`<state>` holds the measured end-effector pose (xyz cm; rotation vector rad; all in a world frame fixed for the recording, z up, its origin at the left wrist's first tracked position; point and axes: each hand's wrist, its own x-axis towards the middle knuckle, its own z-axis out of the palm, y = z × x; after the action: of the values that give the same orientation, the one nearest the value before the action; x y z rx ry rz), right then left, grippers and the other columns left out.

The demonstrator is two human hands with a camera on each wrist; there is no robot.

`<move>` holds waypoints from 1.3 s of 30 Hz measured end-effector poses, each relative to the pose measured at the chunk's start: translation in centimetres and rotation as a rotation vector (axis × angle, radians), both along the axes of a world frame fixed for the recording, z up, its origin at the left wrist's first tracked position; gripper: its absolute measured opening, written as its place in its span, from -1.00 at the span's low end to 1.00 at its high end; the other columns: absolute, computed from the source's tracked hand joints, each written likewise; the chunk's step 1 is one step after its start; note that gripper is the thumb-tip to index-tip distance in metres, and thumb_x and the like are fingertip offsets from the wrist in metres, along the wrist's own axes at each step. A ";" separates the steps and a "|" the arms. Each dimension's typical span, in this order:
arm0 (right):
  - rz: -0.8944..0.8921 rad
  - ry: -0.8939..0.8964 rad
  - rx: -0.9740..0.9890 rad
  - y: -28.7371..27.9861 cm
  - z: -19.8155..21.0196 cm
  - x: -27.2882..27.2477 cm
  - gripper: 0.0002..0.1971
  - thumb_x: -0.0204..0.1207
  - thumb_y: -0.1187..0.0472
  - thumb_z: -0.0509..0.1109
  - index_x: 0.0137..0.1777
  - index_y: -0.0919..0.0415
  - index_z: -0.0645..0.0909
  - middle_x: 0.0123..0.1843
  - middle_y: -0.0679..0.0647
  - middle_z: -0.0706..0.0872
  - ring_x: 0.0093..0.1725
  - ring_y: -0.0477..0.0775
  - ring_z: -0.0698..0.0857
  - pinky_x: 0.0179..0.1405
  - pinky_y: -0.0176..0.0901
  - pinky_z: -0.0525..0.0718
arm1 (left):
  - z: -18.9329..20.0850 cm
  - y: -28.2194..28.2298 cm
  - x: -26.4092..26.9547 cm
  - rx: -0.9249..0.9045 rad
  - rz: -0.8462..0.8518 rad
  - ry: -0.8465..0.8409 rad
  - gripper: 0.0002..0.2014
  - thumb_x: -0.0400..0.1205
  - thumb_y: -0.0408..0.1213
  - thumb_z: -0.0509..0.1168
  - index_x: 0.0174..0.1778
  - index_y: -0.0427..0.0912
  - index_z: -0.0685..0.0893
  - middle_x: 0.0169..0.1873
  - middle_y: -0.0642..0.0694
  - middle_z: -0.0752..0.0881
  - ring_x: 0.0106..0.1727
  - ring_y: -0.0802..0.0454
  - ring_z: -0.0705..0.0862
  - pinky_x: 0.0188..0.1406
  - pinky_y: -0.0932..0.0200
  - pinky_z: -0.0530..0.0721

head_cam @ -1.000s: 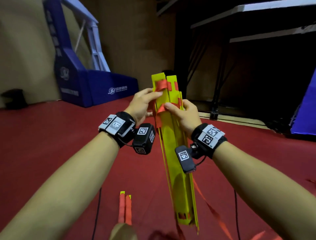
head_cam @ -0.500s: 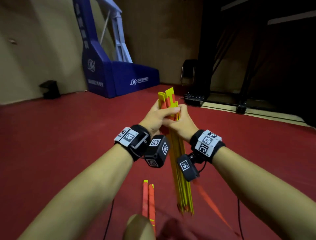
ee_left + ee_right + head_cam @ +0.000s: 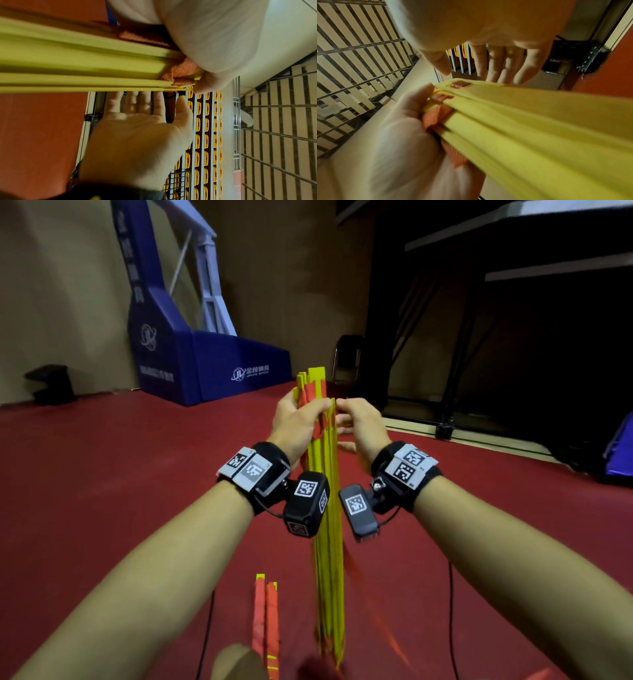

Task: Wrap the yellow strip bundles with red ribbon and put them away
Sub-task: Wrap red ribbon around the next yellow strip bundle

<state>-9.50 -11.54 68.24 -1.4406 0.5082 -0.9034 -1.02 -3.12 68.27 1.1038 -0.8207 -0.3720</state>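
Between our two hands the yellow strip bundle [image 3: 328, 542] stands almost upright, its low end down by the red floor [image 3: 102, 474]. Red ribbon [image 3: 312, 392] goes round its top. Our left hand [image 3: 299, 422] holds the bundle up there, fingers curled over the ribbon. Our right hand [image 3: 359, 424] is flat with straight fingers, just beside the bundle, holding nothing. Another wrapped bundle [image 3: 265, 618] lies on the floor near our left arm.

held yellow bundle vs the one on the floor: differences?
The held bundle is upright, gripped near its top by the left hand; the floor bundle lies flat, untouched. The held bundle shows mostly bare yellow, with red ribbon by the grip; the floor bundle is red-wrapped along most of its visible length. Both: yellow strips, red ribbon.
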 end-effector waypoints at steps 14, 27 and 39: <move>-0.304 0.043 -0.044 -4.5 0.7 -4.5 -0.77 0.63 0.07 0.46 0.00 0.22 0.54 -0.36 0.16 0.66 -0.57 0.07 0.65 -0.54 -0.14 0.65 | -0.1 -3.7 -4.8 0.057 0.036 -0.113 -0.84 0.51 -0.09 0.54 -0.23 0.00 0.69 -0.34 -0.01 0.72 -0.25 -0.02 0.74 -0.09 -0.24 0.80; -0.567 0.082 0.002 -9.0 -1.6 -8.4 -0.69 0.55 -0.03 0.46 0.12 0.16 0.57 -0.17 0.20 0.81 -0.53 0.03 0.76 -0.57 -0.22 0.60 | -4.0 -7.3 -4.7 0.201 0.212 -0.058 -0.82 0.57 -0.11 0.55 -0.14 -0.09 0.71 -0.38 0.07 0.70 -0.49 0.26 0.65 -0.35 0.22 0.64; -0.549 0.134 -0.022 -10.4 -3.8 -9.1 -0.70 0.40 -0.10 0.51 -0.02 0.02 0.56 0.04 0.26 0.79 -0.55 0.04 0.75 -0.57 -0.23 0.62 | -7.5 -8.6 -3.8 0.315 0.282 -0.119 -0.72 0.56 -0.07 0.55 -0.30 0.00 0.57 -0.40 0.07 0.65 -0.35 0.03 0.65 -0.28 0.12 0.58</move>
<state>-18.55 -21.99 64.47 -1.4096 1.0288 -1.2477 -4.79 -11.68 60.72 1.5272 -0.7115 -0.2028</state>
